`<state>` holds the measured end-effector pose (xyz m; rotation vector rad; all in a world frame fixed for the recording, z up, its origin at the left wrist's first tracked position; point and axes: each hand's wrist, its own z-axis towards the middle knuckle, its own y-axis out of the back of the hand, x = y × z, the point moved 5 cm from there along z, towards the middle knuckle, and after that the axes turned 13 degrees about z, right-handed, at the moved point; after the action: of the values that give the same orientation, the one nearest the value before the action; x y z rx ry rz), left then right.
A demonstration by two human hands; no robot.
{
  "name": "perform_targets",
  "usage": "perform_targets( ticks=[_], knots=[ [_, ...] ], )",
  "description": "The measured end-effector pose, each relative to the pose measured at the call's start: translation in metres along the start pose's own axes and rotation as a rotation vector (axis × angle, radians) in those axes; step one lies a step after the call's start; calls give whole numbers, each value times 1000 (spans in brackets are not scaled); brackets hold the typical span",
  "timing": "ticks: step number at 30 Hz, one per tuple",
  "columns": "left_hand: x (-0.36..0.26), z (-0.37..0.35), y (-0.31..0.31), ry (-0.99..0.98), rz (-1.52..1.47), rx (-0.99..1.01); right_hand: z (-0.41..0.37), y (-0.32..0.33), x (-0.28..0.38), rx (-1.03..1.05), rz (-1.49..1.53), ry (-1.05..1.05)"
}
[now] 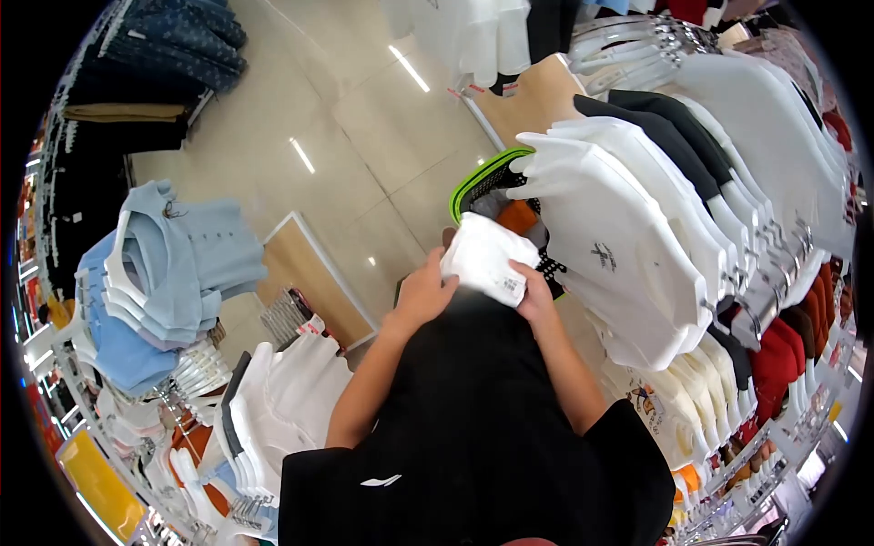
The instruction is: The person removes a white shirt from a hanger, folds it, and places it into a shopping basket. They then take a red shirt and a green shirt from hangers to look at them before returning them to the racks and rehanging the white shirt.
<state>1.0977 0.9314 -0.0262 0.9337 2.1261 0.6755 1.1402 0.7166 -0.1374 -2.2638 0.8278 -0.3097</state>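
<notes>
Between my two hands is a white packet, squarish and bright, with a small printed label at its lower right corner. It looks like folded white cloth. My left hand grips its left edge, fingers partly behind it. On the right side, my right hand pinches the corner by the label. Just beyond the packet, a black shopping basket with a bright green rim holds grey and orange items, partly hidden by the packet and the hanging shirts.
White T-shirts on hangers crowd close on my right, with dark shirts among them. To the left hang light blue tops and white garments. Tiled floor runs ahead, past a low wooden platform.
</notes>
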Motion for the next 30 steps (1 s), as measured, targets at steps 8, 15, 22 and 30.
perform_targets(
  ticks=[8, 15, 22, 30],
  knots=[
    [124, -3, -129, 134, -152, -12, 152, 177, 70, -592, 30, 397],
    [246, -29, -268, 525, -44, 166, 308, 274, 104, -989, -75, 566],
    [257, 14, -341, 729, -20, 313, 422, 357, 103, -1176, -41, 667],
    [266, 49, -372, 732, 53, 348, 549, 592, 110, -822, 120, 231]
  ],
)
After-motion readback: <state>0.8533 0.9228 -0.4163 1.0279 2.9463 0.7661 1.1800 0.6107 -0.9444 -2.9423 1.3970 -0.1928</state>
